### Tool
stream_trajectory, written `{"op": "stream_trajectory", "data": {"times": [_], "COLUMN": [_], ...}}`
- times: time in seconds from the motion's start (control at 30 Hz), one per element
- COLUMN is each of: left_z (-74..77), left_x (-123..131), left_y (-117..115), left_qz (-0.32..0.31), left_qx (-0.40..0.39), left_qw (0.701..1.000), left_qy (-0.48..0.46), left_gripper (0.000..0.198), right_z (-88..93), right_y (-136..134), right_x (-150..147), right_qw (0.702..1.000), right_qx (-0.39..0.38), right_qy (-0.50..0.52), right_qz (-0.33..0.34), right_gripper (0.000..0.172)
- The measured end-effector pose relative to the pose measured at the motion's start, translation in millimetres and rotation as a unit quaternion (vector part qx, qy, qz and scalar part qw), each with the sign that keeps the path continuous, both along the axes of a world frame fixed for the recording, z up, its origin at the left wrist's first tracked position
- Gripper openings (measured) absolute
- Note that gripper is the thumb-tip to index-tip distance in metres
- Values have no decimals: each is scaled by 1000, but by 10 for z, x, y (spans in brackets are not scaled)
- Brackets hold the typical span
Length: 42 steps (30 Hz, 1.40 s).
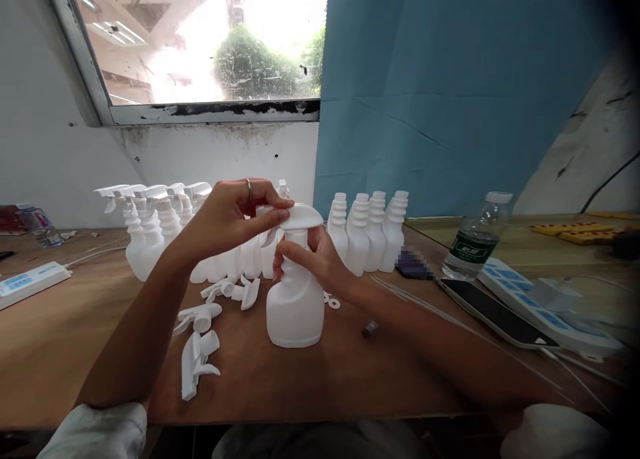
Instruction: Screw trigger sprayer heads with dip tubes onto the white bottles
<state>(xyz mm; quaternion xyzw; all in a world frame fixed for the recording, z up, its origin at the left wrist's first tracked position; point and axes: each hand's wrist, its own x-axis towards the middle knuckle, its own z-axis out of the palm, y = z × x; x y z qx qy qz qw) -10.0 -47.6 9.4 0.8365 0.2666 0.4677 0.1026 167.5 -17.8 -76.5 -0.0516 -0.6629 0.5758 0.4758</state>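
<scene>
A white spray bottle [295,312] stands upright on the brown table in front of me, with a white trigger sprayer head [305,215] on its neck. My left hand [240,209], a ring on one finger, pinches the nozzle end of the sprayer head from the left. Around the bottle's neck, just below the head, my right hand [317,259] is wrapped; some of its fingers are hidden behind the bottle. Several loose trigger sprayer heads [197,362] lie on the table to the left of the bottle.
Bottles with sprayer heads [145,235] stand at back left, open-necked bottles [367,235] at back right. Small white rings [333,303] lie behind my right wrist. On the right are a phone [495,312], a water bottle [473,239] and a power strip [530,299]; another power strip [35,280] is left.
</scene>
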Motion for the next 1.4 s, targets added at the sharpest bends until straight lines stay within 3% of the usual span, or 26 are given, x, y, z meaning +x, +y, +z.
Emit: {"op": "stream_trajectory", "data": {"times": [0.13,0.27,0.4,0.53,0.7,1.0,1.4], "left_z": [-1,5,7,9,12,25,34], "left_x": [-4,5,8,2,-8,-9,-11], "left_y": [1,-6,-10,-13,-13,-37,-78], "left_qz": [0,5,16,16,14,36,57], "left_qx": [2,4,12,13,16,26,45], "left_qw": [1000,1000,1000,1000,999,998,995], "left_qy": [5,12,22,22,24,44,67], "left_gripper": [6,6,7,6,7,8,11], "right_z": [11,9,3,1,-28,43,62], "right_y": [-14,-20,-23,-21,18,-12,44], "right_x": [2,8,10,0,15,3,6], "right_qw": [999,1000,999,1000,998,1000,998], "right_qx": [-9,1,-3,0,-10,-11,21], "right_qy": [22,3,26,5,45,8,-23], "right_qz": [31,-4,26,-16,50,28,63], "right_gripper": [33,29,34,31,31,32,24]}}
